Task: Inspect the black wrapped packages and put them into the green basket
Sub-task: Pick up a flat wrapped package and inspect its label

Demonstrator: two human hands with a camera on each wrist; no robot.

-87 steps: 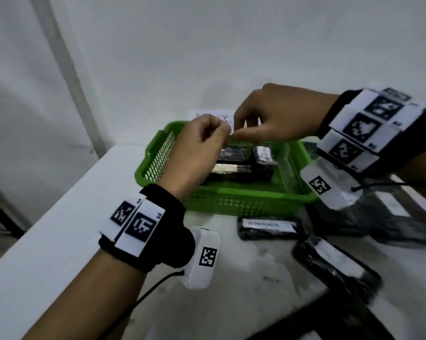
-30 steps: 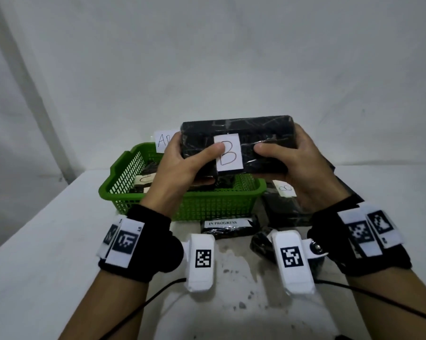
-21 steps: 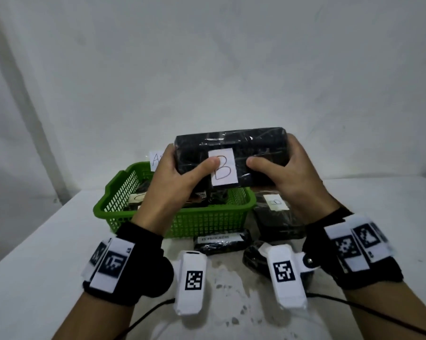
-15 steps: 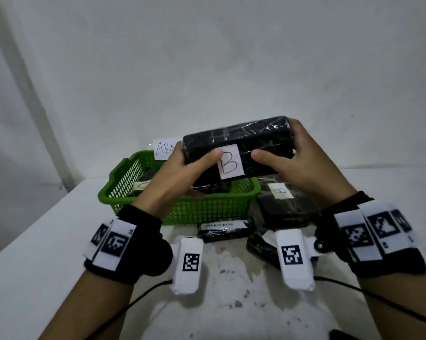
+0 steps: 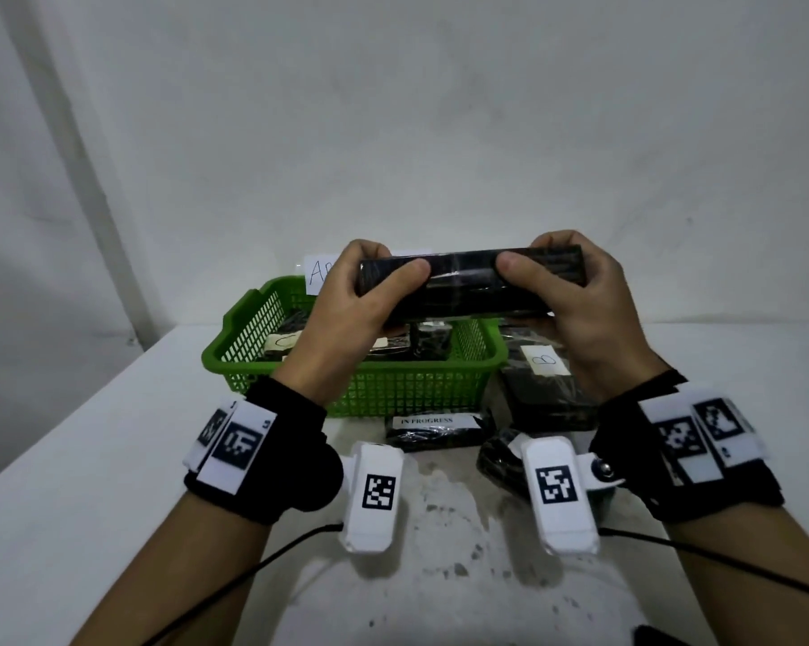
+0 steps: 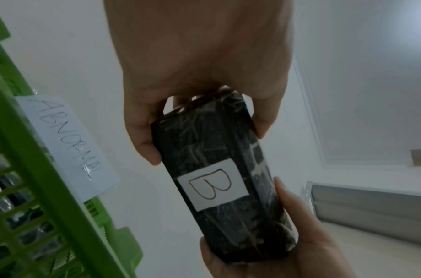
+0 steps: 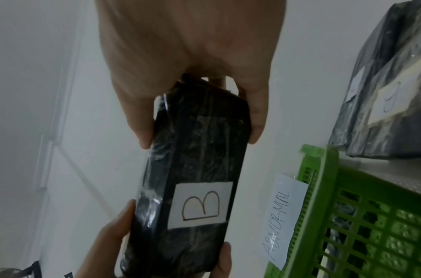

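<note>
Since half a second ago the package [image 5: 470, 284] has been tipping away from the head camera, so its white label [image 6: 213, 189] marked B is now facing the far side and is showing only in the two wrist views. The left hand [image 5: 346, 310] is gripping the package's 9 o'clock end, thumb curled over the near edge and fingers wrapping behind. The right hand [image 5: 579, 300] is gripping the 3 o'clock end the same way. The package is being held level in the air, above the far rim of the basket [image 5: 356, 384].

The far face of the package is staying hidden from the head camera, and both hands are covering its ends. The left hand is also blocking the middle of the basket. A paper sign [image 7: 282, 218] reading ABNORMAL is sticking up at the basket's 12 o'clock rim; from the head only its first letters are showing.

Inside the green basket several black wrapped packages are lying, one with a pale label [image 5: 284, 341] whose mark is too unclear to read. How many are in there cannot be told.

On the table [image 5: 90, 459], at 3 o'clock of the basket, another package [image 5: 547, 394] with a B label is lying. Just in front of the basket, at 6 o'clock, a small black pack [image 5: 435, 428] is carrying a strip reading IN PROGRESS. One more dark bundle [image 5: 500, 463] is sitting partly hidden behind the right wrist camera.
</note>
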